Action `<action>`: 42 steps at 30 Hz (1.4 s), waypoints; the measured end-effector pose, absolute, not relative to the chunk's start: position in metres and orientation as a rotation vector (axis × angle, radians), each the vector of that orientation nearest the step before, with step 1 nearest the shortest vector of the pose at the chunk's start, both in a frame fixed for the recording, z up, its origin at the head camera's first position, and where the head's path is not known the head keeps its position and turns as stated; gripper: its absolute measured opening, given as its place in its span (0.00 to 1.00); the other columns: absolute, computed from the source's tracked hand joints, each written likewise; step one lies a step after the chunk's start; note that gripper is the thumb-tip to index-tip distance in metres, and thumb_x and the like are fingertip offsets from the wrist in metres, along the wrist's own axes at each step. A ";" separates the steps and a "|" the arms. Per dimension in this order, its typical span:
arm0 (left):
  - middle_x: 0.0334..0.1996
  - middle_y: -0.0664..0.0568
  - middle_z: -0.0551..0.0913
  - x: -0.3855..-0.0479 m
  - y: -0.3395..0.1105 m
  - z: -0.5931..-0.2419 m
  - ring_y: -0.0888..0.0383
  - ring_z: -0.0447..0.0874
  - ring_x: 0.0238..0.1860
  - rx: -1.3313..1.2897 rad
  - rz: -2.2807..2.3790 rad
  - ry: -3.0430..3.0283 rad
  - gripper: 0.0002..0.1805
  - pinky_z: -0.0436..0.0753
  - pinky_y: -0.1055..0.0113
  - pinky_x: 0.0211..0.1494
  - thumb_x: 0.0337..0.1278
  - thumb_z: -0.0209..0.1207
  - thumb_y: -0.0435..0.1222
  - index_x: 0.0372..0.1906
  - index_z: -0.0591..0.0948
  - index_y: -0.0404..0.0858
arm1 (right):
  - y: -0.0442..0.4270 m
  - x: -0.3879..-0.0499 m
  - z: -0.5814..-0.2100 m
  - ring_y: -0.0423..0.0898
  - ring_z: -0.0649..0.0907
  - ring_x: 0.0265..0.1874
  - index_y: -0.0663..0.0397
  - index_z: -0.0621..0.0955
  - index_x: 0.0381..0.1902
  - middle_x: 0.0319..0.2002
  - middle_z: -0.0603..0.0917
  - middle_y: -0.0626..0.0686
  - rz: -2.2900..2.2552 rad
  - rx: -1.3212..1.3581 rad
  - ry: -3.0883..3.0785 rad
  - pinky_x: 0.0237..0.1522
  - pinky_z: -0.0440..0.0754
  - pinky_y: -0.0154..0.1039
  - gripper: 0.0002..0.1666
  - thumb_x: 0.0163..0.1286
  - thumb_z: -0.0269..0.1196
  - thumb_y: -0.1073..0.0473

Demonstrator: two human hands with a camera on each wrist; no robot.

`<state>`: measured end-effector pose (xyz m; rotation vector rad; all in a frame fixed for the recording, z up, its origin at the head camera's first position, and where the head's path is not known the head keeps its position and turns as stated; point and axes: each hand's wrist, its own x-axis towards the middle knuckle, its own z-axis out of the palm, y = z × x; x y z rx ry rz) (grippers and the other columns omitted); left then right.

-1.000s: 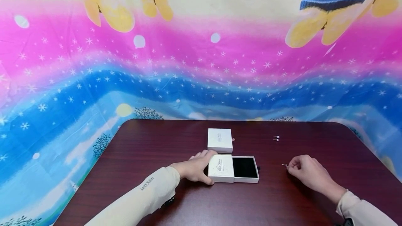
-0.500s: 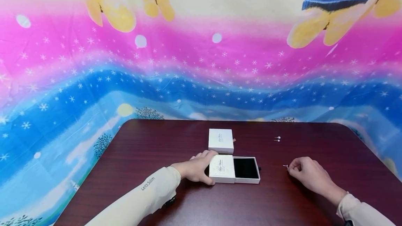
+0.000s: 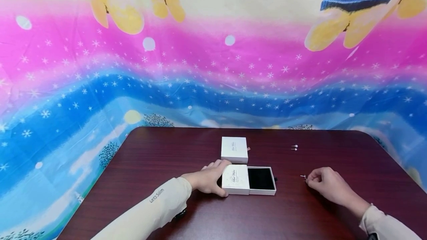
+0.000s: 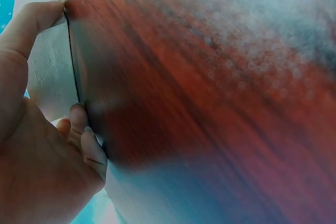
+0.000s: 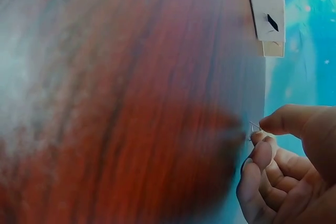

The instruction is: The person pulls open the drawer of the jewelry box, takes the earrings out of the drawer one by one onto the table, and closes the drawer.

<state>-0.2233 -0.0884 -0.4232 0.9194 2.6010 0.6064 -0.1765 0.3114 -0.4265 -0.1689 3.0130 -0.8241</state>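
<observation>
In the head view my left hand (image 3: 207, 177) holds the left end of a white cardboard drawer box (image 3: 235, 177), thumb on the near side and fingers at the far side. The box's drawer (image 3: 261, 179) is slid partway out to the right and shows a black lining. Over the table to the right, my right hand (image 3: 328, 185) pinches a small, thin metal earring (image 3: 303, 176) between thumb and index finger. The right wrist view shows its fine wire (image 5: 254, 125) at the fingertips; its full shape is too small to tell.
A second white box (image 3: 234, 149), closed, with a small ribbon tab, lies behind the first. Two pearl stud earrings (image 3: 295, 147) lie farther back on the right. A printed cloth (image 3: 213, 66) hangs behind the dark wooden table (image 3: 166, 143).
My right hand has shifted very slightly toward the near right over the last second. The left hand, both boxes and the pearl studs stay as they were.
</observation>
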 end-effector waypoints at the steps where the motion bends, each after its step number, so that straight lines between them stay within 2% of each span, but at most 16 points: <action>1: 0.59 0.54 0.71 -0.223 -0.089 -0.423 0.59 0.67 0.52 0.919 0.605 2.601 0.49 0.66 0.65 0.54 0.43 0.76 0.47 0.70 0.61 0.48 | 0.312 -0.177 -0.427 0.34 0.73 0.17 0.52 0.85 0.29 0.21 0.80 0.44 -0.856 -0.177 2.988 0.24 0.71 0.32 0.05 0.65 0.65 0.61; 5: 0.60 0.53 0.71 -0.224 -0.089 -0.424 0.58 0.67 0.53 0.919 0.603 2.603 0.49 0.66 0.65 0.55 0.43 0.76 0.47 0.70 0.60 0.48 | 0.316 -0.177 -0.427 0.38 0.76 0.15 0.57 0.85 0.33 0.23 0.82 0.48 -0.990 -0.158 2.872 0.22 0.76 0.34 0.05 0.67 0.64 0.62; 11: 0.60 0.54 0.71 -0.224 -0.088 -0.425 0.58 0.67 0.53 0.919 0.606 2.606 0.50 0.66 0.65 0.54 0.42 0.76 0.47 0.70 0.60 0.48 | 0.317 -0.178 -0.427 0.39 0.75 0.15 0.61 0.84 0.34 0.23 0.81 0.50 -1.078 -0.139 2.806 0.21 0.77 0.36 0.06 0.68 0.64 0.63; 42: 0.59 0.53 0.71 -0.224 -0.088 -0.425 0.58 0.68 0.53 0.914 0.597 2.608 0.49 0.66 0.66 0.53 0.43 0.76 0.47 0.70 0.60 0.48 | 0.319 -0.178 -0.425 0.39 0.74 0.15 0.62 0.86 0.37 0.22 0.80 0.49 -1.094 -0.118 2.773 0.19 0.76 0.36 0.07 0.69 0.64 0.62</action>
